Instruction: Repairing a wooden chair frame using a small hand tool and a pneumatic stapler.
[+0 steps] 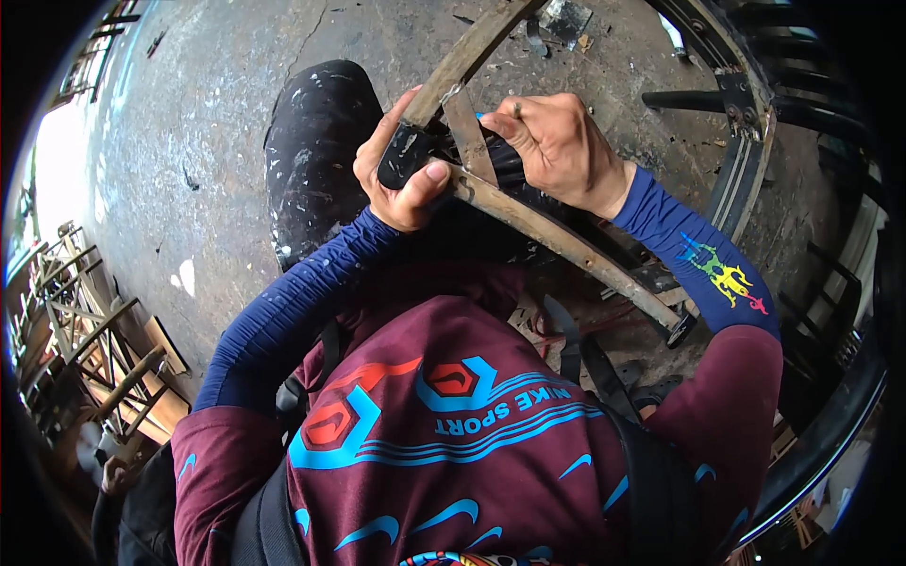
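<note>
My left hand (387,193) grips the corner of a worn wooden frame (562,234), fingers behind it and thumb in front. At that corner sits a black end piece (406,156). One bar slants toward the lower right, another rises to the upper right, and a flat brace (467,132) joins them on the inside. My right hand (557,146) is closed in a fist beside the brace, inside the angle of the bars. A bit of blue shows at its thumb; what it holds is mostly hidden.
Dark metal framework (746,123) stands close on the right. Stacked wooden frames and slats (104,349) lie at the left. Scraps (562,24) litter the stained concrete floor (208,113) at the top. Another person's hand (115,474) shows at the lower left.
</note>
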A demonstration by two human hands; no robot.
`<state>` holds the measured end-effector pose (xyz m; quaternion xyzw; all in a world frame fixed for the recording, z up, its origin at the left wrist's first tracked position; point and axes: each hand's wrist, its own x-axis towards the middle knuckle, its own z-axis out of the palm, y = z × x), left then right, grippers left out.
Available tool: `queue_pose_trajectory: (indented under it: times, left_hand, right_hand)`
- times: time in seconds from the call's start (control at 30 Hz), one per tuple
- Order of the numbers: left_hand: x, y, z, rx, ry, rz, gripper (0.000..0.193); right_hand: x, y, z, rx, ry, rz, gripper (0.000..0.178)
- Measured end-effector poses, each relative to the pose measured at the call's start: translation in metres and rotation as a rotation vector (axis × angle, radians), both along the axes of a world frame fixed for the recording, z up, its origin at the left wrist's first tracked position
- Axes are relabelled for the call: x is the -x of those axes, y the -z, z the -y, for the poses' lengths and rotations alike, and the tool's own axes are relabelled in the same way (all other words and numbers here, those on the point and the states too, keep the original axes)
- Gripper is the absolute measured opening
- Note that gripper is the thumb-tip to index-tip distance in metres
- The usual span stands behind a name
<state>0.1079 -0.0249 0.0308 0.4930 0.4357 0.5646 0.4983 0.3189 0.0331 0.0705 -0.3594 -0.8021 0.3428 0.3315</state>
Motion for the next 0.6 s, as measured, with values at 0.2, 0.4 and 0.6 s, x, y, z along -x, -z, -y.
queue_pose_trajectory:
  times: [0.2, 0.4, 0.6]
  left_hand:
    - [-0.007, 0.002, 0.001, -0.022, -0.011, -0.026, 0.083]
    - [-0.012, 0.005, 0.001, -0.014, -0.001, -0.030, 0.083]
    - [-0.008, 0.002, 0.003, -0.031, 0.006, -0.053, 0.077]
  right_hand:
    - [-0.004, -0.006, -0.010, 0.453, -0.025, -0.012, 0.057]
    - [-0.012, -0.010, -0.012, 0.694, 0.067, 0.083, 0.049]
    - [-0.031, 0.000, -0.007, -0.412, -0.044, 0.050, 0.021]
